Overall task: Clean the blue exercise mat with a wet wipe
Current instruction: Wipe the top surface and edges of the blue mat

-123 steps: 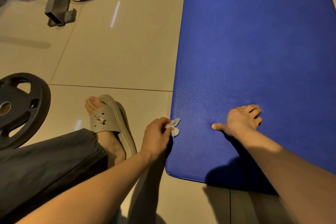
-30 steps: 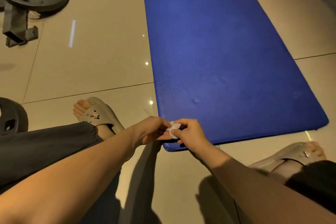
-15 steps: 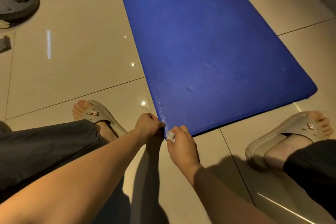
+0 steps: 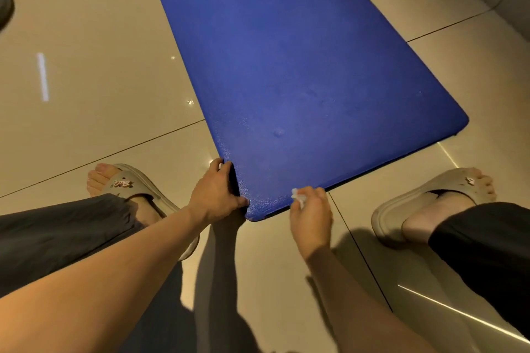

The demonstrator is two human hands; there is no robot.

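Blue foam, the exercise mat point(image 4: 301, 66) lies flat on the glossy beige floor tiles point(image 4: 100, 66), its long axis running away from you and leaning left toward the far end, which is cut off from view. Its near short edge sits slantwise, with the left corner closest to you. Your left hand point(image 4: 213, 195) grips that near left corner, fingers curled round the mat's long left edge and thumb at the corner tip. Your right hand point(image 4: 311, 216) sits just right of it along the near short edge, fingertips pinching a small crumpled white wet wipe point(image 4: 298, 198) right at the mat's rim; whether the wipe touches the foam cannot be told. Your left slipper point(image 4: 134, 183) stands on the tiles left of the mat's corner, and your right slipper point(image 4: 424, 195) just below the mat's right corner.
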